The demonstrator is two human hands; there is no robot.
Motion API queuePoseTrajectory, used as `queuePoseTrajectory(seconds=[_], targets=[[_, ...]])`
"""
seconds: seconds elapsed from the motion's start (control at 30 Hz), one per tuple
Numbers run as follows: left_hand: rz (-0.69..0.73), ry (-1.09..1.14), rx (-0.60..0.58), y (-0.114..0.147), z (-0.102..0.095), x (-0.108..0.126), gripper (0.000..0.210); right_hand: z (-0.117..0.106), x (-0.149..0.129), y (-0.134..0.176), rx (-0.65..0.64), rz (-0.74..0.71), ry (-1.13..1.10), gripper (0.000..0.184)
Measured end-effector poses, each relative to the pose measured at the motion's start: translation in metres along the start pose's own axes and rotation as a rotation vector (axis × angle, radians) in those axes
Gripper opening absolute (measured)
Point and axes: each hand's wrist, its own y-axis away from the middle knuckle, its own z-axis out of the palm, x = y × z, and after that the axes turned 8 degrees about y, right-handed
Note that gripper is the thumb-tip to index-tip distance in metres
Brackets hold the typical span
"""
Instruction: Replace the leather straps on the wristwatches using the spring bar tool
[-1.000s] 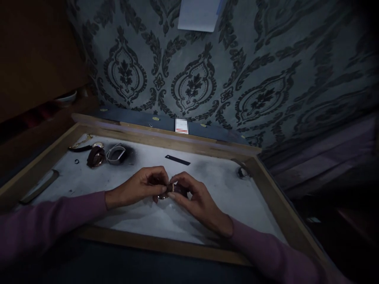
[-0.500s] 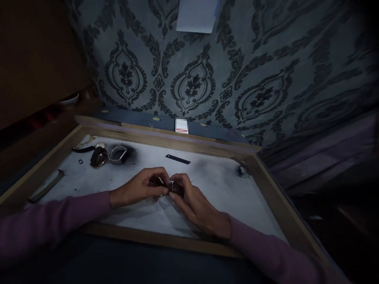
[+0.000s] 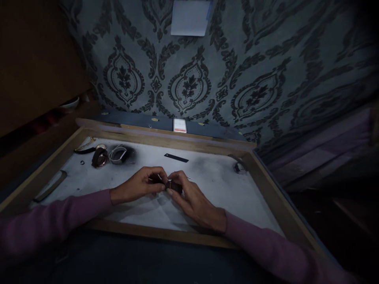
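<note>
My left hand (image 3: 139,184) and my right hand (image 3: 197,201) meet over the middle of a shallow wooden tray. Between their fingertips is a dark brown watch strap (image 3: 175,186) with a small shiny metal part at the join. Both hands pinch it, thumbs in front and fingers curled behind. The fingers hide much of it, so I cannot tell whether a watch case is attached. A thin shiny tip (image 3: 190,178) shows just behind my right hand. Beyond the hands lies a flat black strip (image 3: 176,157) with a small hole at one end.
The tray's wooden rim (image 3: 160,233) surrounds a smudged white surface. At its left lie a brown-strapped watch (image 3: 100,157), a pale-banded watch (image 3: 117,154), a black strap (image 3: 85,151), a small dark ring (image 3: 82,162) and an olive strap (image 3: 51,187). Another watch (image 3: 239,168) sits far right.
The brown strap has turned slightly between my fingertips, and its metal part shows less. Both hands stay together in nearly the same place. The whole view has shifted a little.
</note>
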Motion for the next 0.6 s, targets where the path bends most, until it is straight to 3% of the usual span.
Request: queuePoseTrajectory(seconds=[0.13,0.37,0.5,0.6], targets=[[-0.013,0.015,-0.030,0.000,0.000,0.004,0.017,0.001,0.004,0.002,0.007,-0.004,0.001,0.009],[-0.024,-0.057,0.028,-0.004,0.006,0.005,0.010,0.002,0.003,0.003,0.041,-0.108,0.133,0.010],[-0.045,0.028,0.036,-0.004,0.010,0.009,0.007,0.002,0.002,0.002,0.162,-0.096,0.227,0.011],[-0.088,0.148,0.051,-0.004,0.010,0.010,0.005,0.002,0.004,0.002,0.165,-0.070,0.225,0.011]])
